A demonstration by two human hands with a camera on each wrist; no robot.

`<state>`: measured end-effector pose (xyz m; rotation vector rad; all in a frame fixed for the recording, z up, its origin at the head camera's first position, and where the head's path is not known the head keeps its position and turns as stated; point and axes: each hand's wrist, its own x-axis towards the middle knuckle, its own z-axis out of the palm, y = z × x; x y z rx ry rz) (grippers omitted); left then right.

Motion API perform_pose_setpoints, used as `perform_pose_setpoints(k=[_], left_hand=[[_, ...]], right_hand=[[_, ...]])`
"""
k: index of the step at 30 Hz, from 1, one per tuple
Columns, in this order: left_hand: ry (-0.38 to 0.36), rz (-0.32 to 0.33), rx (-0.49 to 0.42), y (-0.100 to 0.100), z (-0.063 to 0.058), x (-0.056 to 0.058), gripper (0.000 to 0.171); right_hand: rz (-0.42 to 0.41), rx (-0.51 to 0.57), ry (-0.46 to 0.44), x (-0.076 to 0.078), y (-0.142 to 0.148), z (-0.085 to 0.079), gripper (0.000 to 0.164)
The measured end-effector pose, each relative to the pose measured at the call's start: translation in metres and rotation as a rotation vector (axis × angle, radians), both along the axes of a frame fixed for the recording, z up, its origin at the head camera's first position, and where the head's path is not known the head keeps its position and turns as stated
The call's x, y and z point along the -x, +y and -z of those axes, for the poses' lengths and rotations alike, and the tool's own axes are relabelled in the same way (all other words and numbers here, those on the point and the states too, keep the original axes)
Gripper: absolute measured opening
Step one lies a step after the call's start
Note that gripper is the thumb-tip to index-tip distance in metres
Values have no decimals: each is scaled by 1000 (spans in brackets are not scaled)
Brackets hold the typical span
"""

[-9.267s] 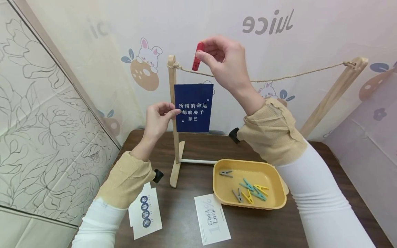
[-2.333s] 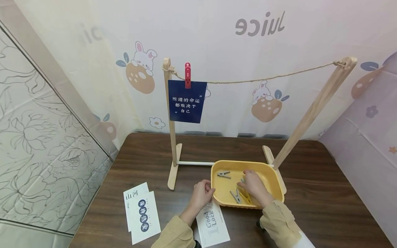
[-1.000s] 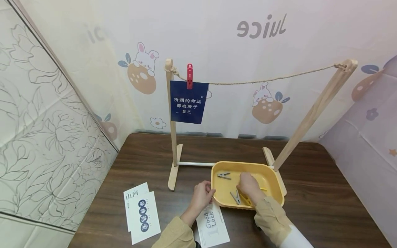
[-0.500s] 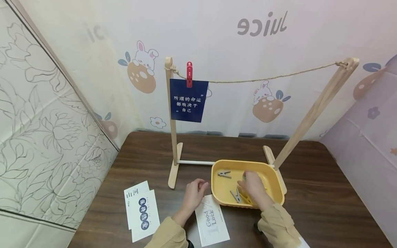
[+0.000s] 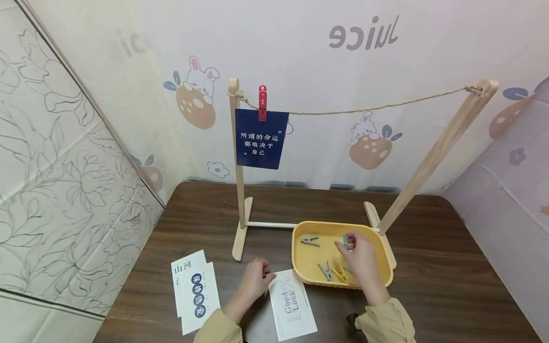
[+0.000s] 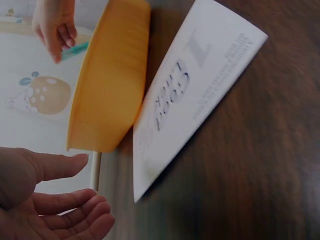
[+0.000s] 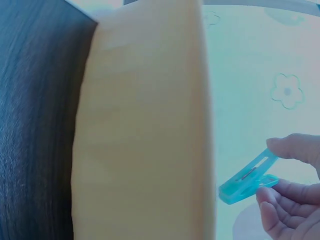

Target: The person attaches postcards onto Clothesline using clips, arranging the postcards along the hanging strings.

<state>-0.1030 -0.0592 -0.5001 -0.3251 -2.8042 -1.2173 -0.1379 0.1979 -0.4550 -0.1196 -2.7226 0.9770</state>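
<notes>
My right hand point(image 5: 361, 255) pinches a teal clothespin point(image 7: 247, 179) between thumb and fingers, over the yellow basket point(image 5: 300, 228). My left hand point(image 5: 253, 283) holds nothing; in the left wrist view its thumb and fingers are apart, close to the white "Good Luck" card point(image 5: 293, 305) on the table. Behind the basket a wooden stand carries a rope line point(image 5: 343, 112). A dark blue card point(image 5: 259, 155) hangs near its left end under a red clothespin point(image 5: 262, 102).
Grey clothespins point(image 5: 310, 241) and a yellow clothespin point(image 5: 340, 274) lie in the basket; the right hand hides part of it. Two overlapping white cards point(image 5: 210, 276) lie at the table's left. The stand's left post point(image 5: 238, 190) and right post point(image 5: 433, 157) rise behind.
The blue card now hangs from the rope under the red clothespin. My right hand has picked a teal clothespin out of the basket. My left hand has moved left from the basket's rim.
</notes>
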Motion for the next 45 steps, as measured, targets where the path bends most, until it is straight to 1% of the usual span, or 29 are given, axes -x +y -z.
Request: perform_pose_setpoints(k=[2, 5, 10, 13, 16, 18, 19, 22, 24, 25, 26, 28, 31, 35, 39, 41, 45], left_hand=[[-21, 5, 18, -4, 1, -3, 20], [-83, -4, 60, -8, 1, -7, 25], [-185, -27, 86, -9, 3, -12, 45], [-201, -32, 75, -8, 8, -15, 55], [-188, -40, 75, -7, 14, -16, 62], [-162, -42, 91, -6, 18, -17, 65], [-146, -42, 101, -6, 20, -18, 66], [-103, -40, 140, -6, 24, -17, 70], [-83, -36, 170, -5, 27, -17, 73], [-75, -34, 182, -5, 28, -16, 74], [-66, -32, 193, -5, 28, -15, 75], [-54, -28, 202, -4, 30, -15, 75], [-43, -28, 200, -3, 31, -14, 72], [-35, -36, 201, -2, 31, -13, 66], [-36, -42, 220, -1, 31, -12, 63], [-35, -38, 230, -1, 30, -12, 64], [-59, -28, 235, 0, 30, -10, 70]], right_hand=[[25, 26, 34, -3, 0, -2, 28], [63, 77, 77, -6, 1, -3, 27], [136, 206, 138, -14, 3, 2, 28], [176, 276, 145, -20, 3, 7, 29], [207, 327, 155, -23, 4, 14, 31], [213, 352, 178, -22, 7, 26, 32], [209, 364, 206, -19, 11, 38, 31], [204, 382, 258, -8, 25, 82, 32], [212, 373, 269, -1, 34, 110, 33], [222, 376, 267, 2, 38, 122, 34], [235, 379, 255, 3, 40, 129, 34], [259, 389, 236, 3, 41, 138, 35], [275, 437, 215, 1, 42, 141, 34], [279, 474, 204, -3, 41, 139, 33], [279, 499, 205, -5, 41, 138, 33], [281, 509, 202, -6, 41, 138, 33], [285, 537, 198, -9, 41, 137, 34]])
